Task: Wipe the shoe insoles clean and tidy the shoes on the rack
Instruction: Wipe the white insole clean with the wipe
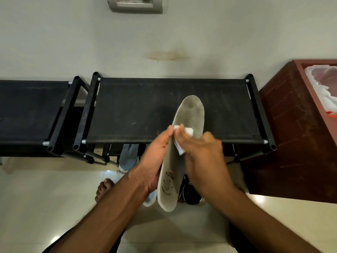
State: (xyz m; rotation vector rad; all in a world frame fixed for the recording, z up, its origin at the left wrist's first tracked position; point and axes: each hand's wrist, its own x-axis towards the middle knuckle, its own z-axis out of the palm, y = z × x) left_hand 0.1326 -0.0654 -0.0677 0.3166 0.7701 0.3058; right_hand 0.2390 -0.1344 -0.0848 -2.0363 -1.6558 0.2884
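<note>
While the left hand (pixel 155 157) is gripping the grey insole (pixel 182 143) along its left edge, thumb near the middle and fingers wrapped behind, the right hand (pixel 198 152) is pinching a folded white wipe (pixel 182 141) and pressing it onto the insole's top face just above that grip. The insole is being held in the air in front of the black shoe rack (pixel 164 110), over the floor, touching nothing but the two hands.

Its long axis is running almost straight away from the person, tilted a little to the right: the rounded toe end is pointing up and away, well beyond the grip, and the heel end with its dark printed marks is hanging below the grip, toward the person.

The likely trouble is bending. Because only one edge is being supported, hard pressing toward the unsupported toe could be folding the thin insole back or twisting it out of the fingers, dropping it onto the shoes (pixel 189 194) below. The small wipe could also be slipping from the pinch.
</note>
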